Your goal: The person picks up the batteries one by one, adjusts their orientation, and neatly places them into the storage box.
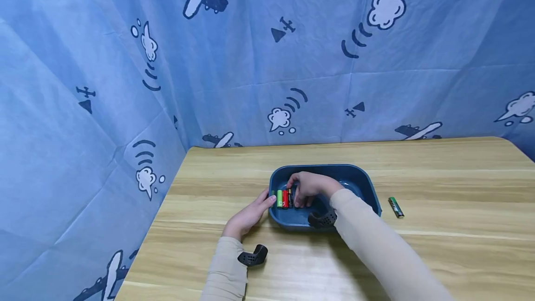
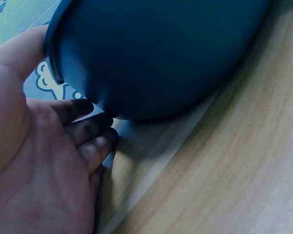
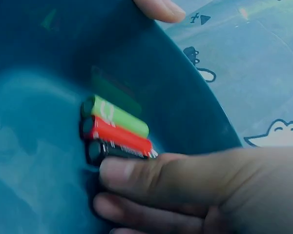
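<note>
A dark blue plastic basin (image 1: 365,189) rests on the table. At its left end my left hand (image 1: 249,213) grips the wall, thumb over the rim and fingers against the outside. Inside lie a light green battery (image 3: 117,117), a red battery (image 3: 119,134) and a black battery (image 3: 115,150), side by side near the left wall. My right hand (image 1: 311,186) reaches into the basin with curled fingers and pinches at the black battery, partly covering it. The thumb lies along that battery in the right wrist view.
A green and black battery (image 1: 395,207) lies on the wooden table (image 1: 459,189) to the right of the basin. Blue curtains (image 1: 317,73) with airplane drawings hang behind and to the left. Each wrist carries a black mount, the left mount (image 1: 253,255) beside the sleeve.
</note>
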The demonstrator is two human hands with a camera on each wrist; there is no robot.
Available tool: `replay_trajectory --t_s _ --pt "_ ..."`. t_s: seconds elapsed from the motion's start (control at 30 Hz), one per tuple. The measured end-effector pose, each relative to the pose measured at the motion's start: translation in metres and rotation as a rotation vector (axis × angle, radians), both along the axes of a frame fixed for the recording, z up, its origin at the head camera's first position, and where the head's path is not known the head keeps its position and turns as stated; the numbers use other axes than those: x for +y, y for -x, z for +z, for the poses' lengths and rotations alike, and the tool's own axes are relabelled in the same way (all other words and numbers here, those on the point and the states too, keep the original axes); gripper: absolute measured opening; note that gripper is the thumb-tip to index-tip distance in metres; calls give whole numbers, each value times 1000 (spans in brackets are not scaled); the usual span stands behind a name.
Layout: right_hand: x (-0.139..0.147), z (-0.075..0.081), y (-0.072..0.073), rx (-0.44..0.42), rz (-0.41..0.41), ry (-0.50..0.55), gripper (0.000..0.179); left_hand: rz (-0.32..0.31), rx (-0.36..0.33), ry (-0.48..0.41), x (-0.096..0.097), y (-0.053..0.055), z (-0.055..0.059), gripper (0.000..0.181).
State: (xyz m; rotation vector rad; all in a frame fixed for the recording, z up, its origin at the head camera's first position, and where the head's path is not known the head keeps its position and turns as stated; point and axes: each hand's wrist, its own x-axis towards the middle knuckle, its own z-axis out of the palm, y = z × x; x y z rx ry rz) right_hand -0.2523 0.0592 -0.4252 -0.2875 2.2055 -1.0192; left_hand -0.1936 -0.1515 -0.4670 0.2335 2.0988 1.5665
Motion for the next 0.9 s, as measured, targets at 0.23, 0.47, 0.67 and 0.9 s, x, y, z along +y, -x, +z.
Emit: replay_trajectory --t_s 0.23,0.47,0.67,0.9 --pt "46 28 -12 139 7 230 41 4 -8 14 1 1 -2 63" --pt "126 47 -42 413 -234 342 40 22 -28 28 0 1 1 65" --pt "201 27 -60 404 -346 272 43 25 -29 49 -1 0 2 66" --pt "237 -5 -74 404 -129 63 51 13 -36 39 0 0 -2 67"
